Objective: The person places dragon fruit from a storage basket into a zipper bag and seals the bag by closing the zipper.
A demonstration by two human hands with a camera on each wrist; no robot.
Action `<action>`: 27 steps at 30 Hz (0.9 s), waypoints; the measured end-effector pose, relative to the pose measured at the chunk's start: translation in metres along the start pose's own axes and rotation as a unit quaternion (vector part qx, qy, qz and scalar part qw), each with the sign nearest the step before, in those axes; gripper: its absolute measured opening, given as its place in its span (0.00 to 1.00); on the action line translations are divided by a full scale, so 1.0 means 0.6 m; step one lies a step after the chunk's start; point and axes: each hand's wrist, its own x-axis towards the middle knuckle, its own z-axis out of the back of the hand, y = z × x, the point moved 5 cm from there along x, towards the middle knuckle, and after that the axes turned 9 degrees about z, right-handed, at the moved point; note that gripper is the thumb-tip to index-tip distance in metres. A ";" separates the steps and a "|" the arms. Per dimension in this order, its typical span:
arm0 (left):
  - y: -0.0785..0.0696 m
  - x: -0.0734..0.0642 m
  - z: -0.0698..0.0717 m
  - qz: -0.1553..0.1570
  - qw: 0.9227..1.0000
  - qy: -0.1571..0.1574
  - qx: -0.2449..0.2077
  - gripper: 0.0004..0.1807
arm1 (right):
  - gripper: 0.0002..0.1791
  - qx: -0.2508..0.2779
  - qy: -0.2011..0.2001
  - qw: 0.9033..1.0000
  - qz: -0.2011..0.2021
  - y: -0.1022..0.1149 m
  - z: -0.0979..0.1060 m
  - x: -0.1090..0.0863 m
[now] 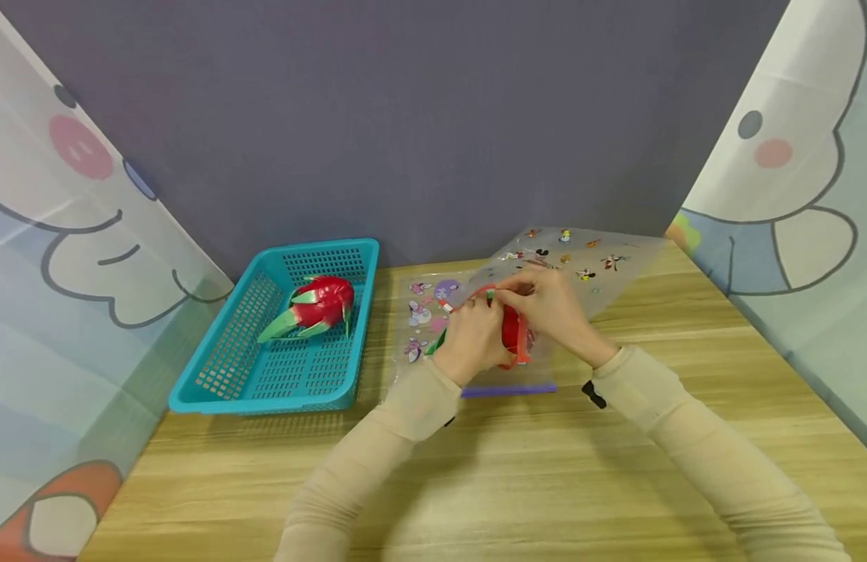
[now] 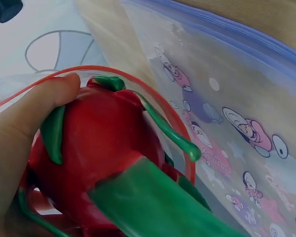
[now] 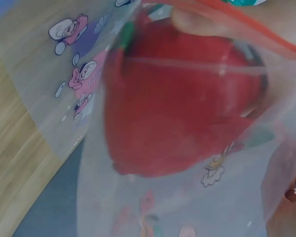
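My left hand [image 1: 471, 336] grips a red dragon fruit [image 2: 111, 128] with green leaf tips, its thumb lying on the top of the fruit. The fruit sits in the mouth of a clear printed zip bag [image 1: 609, 261], whose red-orange edge arches around it in the left wrist view. Through the film, the right wrist view shows the fruit's rounded red end inside the bag. My right hand [image 1: 548, 304] pinches the bag's red edge, close beside the left hand. Beneath both hands lies another clear bag [image 1: 421, 316], printed with pink and purple cartoons and closed by a purple strip.
A turquoise basket [image 1: 363, 336] stands to the left on the wood-grain table [image 1: 517, 492]. Inside it rests another dragon fruit [image 1: 324, 300]. A dark grey wall [image 1: 433, 125] rises behind the table, with cartoon-printed sheets [image 1: 791, 179] at both sides.
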 end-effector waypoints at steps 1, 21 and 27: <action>-0.002 0.003 -0.003 0.000 1.000 0.013 0.004 0.50 | 0.05 0.002 0.002 1.000 -0.003 0.000 0.000 -0.001; -0.002 0.041 -0.036 0.040 0.984 0.169 -0.042 0.41 | 0.03 -0.018 -0.006 0.998 0.055 0.021 0.013 -0.001; 0.009 0.045 -0.049 0.077 0.973 0.203 -0.080 0.39 | 0.04 -0.040 0.003 0.997 0.069 0.023 0.015 0.004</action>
